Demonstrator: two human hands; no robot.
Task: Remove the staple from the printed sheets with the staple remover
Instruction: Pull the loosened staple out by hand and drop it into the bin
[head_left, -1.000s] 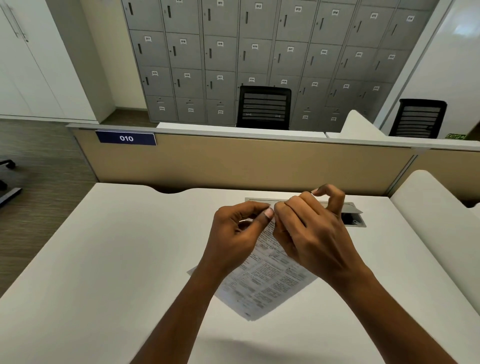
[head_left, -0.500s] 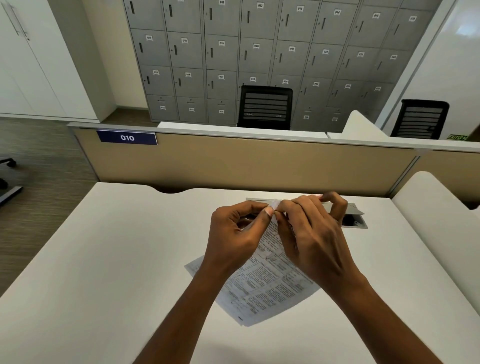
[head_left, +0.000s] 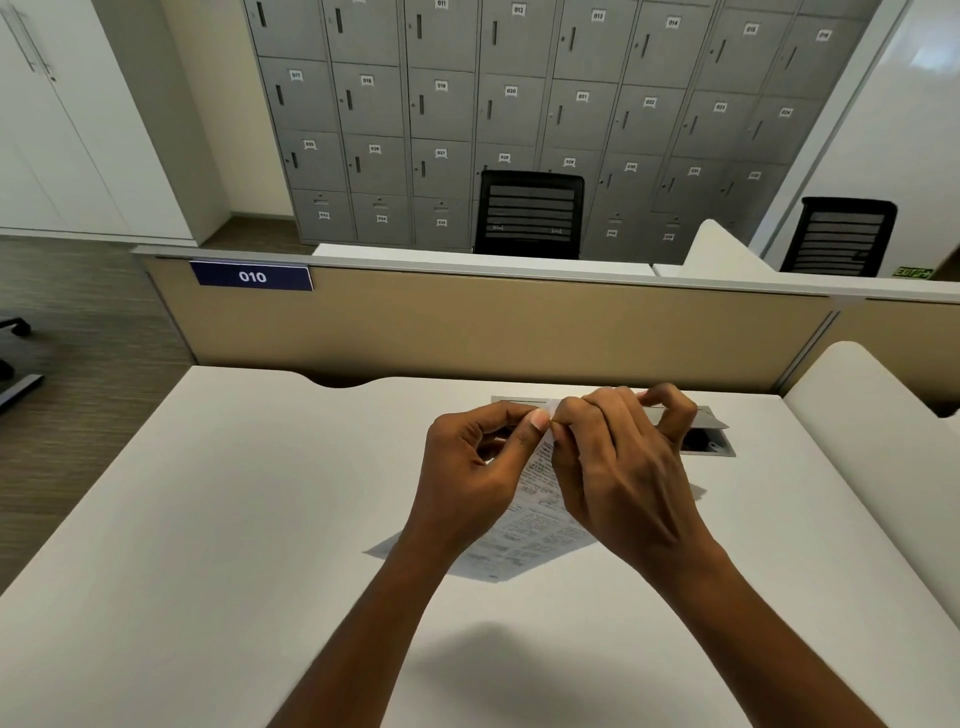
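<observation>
The thin, floppy sheets (head_left: 540, 525) are pinched at their 12 o'clock corner by the left hand (head_left: 475, 467) and right hand (head_left: 618, 467); tearing seems easy.

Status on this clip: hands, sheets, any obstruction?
Left hand and right hand both pinching top corner of printed sheets, corner lifted off desk. No staple remover visible; staple hidden. Nothing in the way.
</observation>
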